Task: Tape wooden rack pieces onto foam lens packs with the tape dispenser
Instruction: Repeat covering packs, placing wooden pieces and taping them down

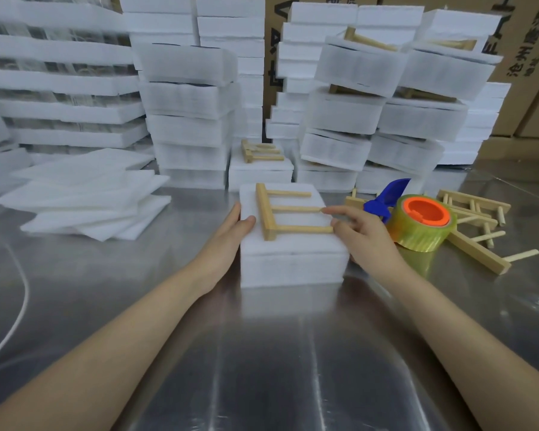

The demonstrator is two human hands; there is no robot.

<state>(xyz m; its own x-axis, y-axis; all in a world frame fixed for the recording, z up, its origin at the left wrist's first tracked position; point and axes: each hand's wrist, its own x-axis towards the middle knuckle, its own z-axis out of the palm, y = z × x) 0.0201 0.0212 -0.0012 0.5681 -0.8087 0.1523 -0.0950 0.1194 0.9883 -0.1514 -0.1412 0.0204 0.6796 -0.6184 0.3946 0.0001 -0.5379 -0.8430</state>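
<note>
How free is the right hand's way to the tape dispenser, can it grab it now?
Probably yes. The right hand touches the peg ends of the rack piece on the foam pack, and the tape dispenser stands just to its right on the table, nothing between them.

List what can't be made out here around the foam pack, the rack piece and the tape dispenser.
Head view, the only one:
Contents of the foam pack: wrapped in foam.
Tape on the wooden rack piece, if any: too blurred to tell.
Cutter of the tape dispenser: lost in blur beside its roll.
Lower fingers of the right hand: hidden by the hand's own back.
Print on the cardboard boxes: blurred, cut by the top edge.
</note>
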